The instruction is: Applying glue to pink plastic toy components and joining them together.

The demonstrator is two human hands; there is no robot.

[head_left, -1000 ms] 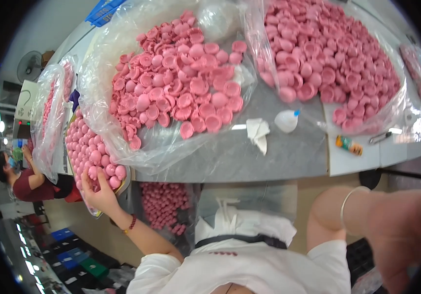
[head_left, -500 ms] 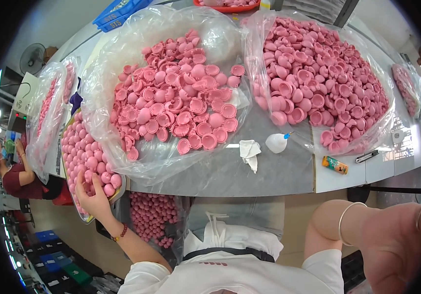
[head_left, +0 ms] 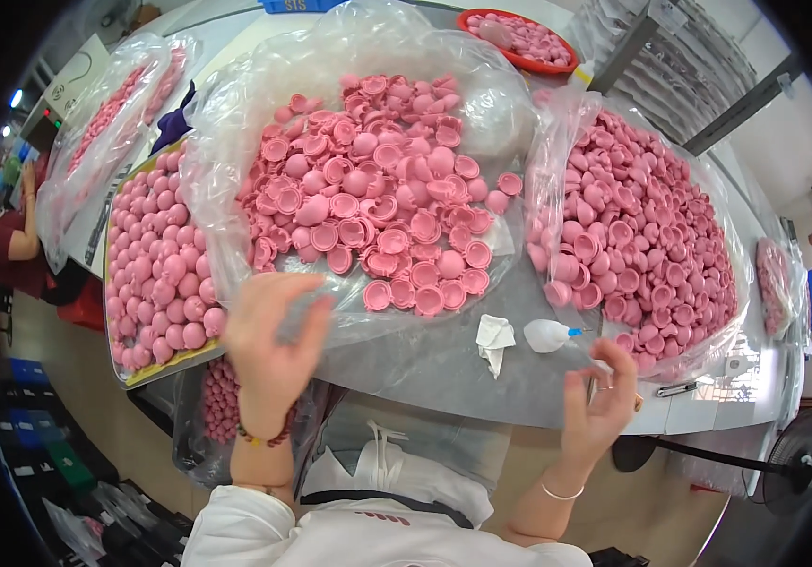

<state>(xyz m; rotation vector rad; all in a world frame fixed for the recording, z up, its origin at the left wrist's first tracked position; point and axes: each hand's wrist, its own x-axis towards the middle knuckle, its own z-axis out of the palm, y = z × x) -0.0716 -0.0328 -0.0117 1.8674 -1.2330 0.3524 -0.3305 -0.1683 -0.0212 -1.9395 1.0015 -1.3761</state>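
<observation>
My left hand [head_left: 278, 331], slightly blurred, hovers over the table's front edge by the left clear plastic bag [head_left: 217, 198]. Its thumb and fingers are apart, with nothing seen between them. Spread out on that bag is a heap of pink plastic half shells [head_left: 359, 180], some cup side up. To the left, pink balls [head_left: 160, 274] fill a tray with a yellow rim [head_left: 172, 367]. My right hand [head_left: 600, 402] is raised near the front edge, fingers bent but apart, holding nothing visible. Just beyond it lies a white squeeze bottle [head_left: 546, 335] with a blue tip.
A second heap of pink half shells [head_left: 652, 236] fills a bag at right. A white cloth [head_left: 495, 342] lies beside the bottle. At the back sits a red basin [head_left: 567, 66]. More pink balls [head_left: 220, 402] are below the table. A person [head_left: 14, 241] works far left.
My left hand has left the balls in the tray and moved right. My right hand has come from the far lower right to the table edge. The view has shifted.
</observation>
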